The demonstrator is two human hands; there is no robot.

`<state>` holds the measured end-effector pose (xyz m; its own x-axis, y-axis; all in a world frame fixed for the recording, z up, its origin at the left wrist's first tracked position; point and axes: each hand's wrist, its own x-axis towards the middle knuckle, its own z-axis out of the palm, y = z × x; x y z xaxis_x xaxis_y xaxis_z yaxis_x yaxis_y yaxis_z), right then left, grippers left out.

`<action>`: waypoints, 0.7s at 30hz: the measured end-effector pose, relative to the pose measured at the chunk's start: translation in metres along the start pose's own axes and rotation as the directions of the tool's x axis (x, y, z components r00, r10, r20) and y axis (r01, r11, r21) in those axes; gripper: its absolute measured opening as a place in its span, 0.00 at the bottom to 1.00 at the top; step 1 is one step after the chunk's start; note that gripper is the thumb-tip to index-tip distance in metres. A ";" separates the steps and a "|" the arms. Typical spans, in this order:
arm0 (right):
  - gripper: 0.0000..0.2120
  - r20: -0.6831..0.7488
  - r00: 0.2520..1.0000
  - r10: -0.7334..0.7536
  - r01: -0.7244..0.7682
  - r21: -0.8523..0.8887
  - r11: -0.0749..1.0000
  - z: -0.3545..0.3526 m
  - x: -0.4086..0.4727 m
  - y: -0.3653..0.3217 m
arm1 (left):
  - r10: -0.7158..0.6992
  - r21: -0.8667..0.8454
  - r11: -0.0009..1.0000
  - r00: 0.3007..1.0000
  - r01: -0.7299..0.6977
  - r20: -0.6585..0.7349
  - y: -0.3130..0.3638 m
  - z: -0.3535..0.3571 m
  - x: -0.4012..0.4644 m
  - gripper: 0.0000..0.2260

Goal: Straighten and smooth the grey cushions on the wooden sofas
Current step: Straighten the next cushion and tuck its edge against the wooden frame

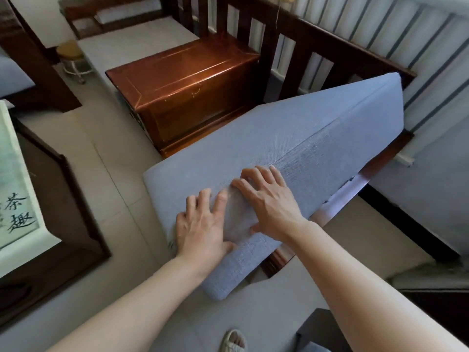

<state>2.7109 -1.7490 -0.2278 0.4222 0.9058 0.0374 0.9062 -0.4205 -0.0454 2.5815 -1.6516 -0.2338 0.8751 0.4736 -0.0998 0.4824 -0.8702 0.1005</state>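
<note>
1. Grey woven fabric is filling the middle of the view: one long grey cushion (291,138) is lying slanted across the wooden sofa (337,191), from the near left to the far right, and its near end is hanging out over the floor (106,158) past the seat edge.
2. The step in hand is, I judge, the smoothing of the cover near the seam that is running along the cushion's length; the cushion itself is not yet sitting straight on the frame.
3. The left hand (203,224) is lying palm down on the near part of the cushion, with its fingers spread and slightly bent, pressing on the cloth and holding nothing.
4. The right hand (269,199) is resting just beside it, to the right and a little farther, also flat, with its fingertips reaching to the seam line; it is gripping nothing.
5. Both forearms are stretching forward from the near edge of the view, almost parallel to each other.
6. The next move is probably calling for sliding the palms apart along the fabric, then pushing the cushion toward the slatted sofa back (299,47), so that it is lying square.
7. A brown wooden chest (182,80) is standing to the far left of the cushion.
</note>
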 end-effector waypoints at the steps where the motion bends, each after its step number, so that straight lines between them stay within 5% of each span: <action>1: 0.53 0.053 0.999 0.007 -0.006 -0.025 1.000 -0.001 0.000 -0.001 | -0.004 -0.023 1.000 1.000 0.005 0.018 -0.003 0.002 0.000 0.47; 4: 0.56 0.186 0.980 0.077 -0.069 -0.051 0.996 0.002 0.006 -0.004 | -0.033 -0.029 0.999 0.998 0.035 0.058 -0.003 0.008 0.008 0.49; 17: 0.55 0.257 0.955 0.145 -0.112 -0.136 0.984 -0.008 0.010 -0.015 | -0.029 -0.067 0.997 0.989 0.039 0.146 -0.002 0.004 0.012 0.50; 21: 0.37 0.266 0.954 0.138 -0.129 -0.052 0.990 -0.027 0.016 -0.023 | 0.036 -0.144 0.989 0.982 -0.009 0.185 -0.016 -0.014 0.018 0.40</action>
<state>2.6971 -1.7266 -0.1993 0.5208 0.8204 -0.2360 0.8445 -0.5356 0.0018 2.5900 -1.6272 -0.2233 0.8693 0.4087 -0.2780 0.4753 -0.8456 0.2431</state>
